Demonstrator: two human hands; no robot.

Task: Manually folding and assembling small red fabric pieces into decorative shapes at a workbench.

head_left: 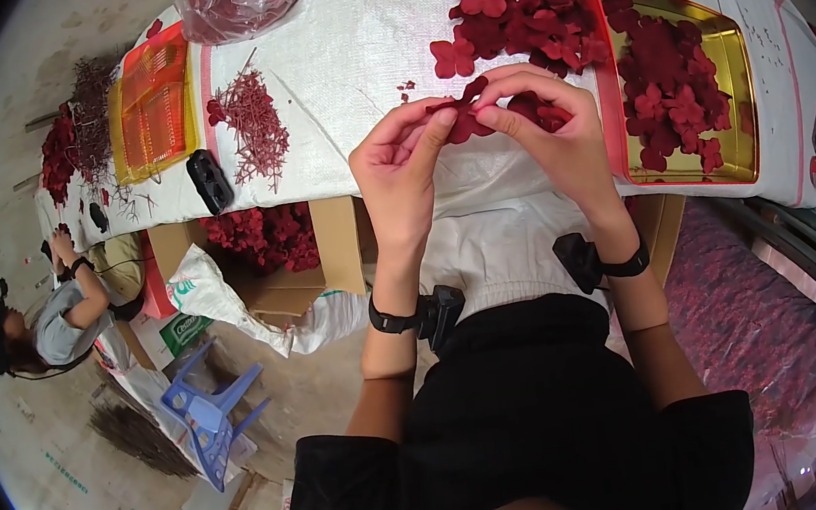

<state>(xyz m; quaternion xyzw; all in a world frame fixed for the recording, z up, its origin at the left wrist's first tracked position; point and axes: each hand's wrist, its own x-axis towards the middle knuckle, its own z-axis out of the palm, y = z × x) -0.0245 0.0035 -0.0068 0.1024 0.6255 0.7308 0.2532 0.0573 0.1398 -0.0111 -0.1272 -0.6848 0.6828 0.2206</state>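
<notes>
My left hand (pixel 404 160) and my right hand (pixel 550 123) meet above the near edge of the white-covered table. Thumb and fingers of each pinch a dark red fabric flower petal piece (pixel 466 127) between them. More red petals show within the curl of my right fingers; how they are held is partly hidden. Just beyond my hands lies a loose heap of red petal pieces (pixel 527 15) on the cloth. To the right of my right hand stands a gold tin with a red rim (pixel 746 75), holding more of the same petals.
Thin red stems (pixel 255 126) lie left on the white cloth (pixel 354 49), near a black device (pixel 210 182) and an orange-yellow tray (pixel 153 108). A plastic bag (pixel 239 7) sits at the back. Below is an open cardboard box (pixel 339 248). A co-worker (pixel 67 309) and blue chair (pixel 210 414) are left.
</notes>
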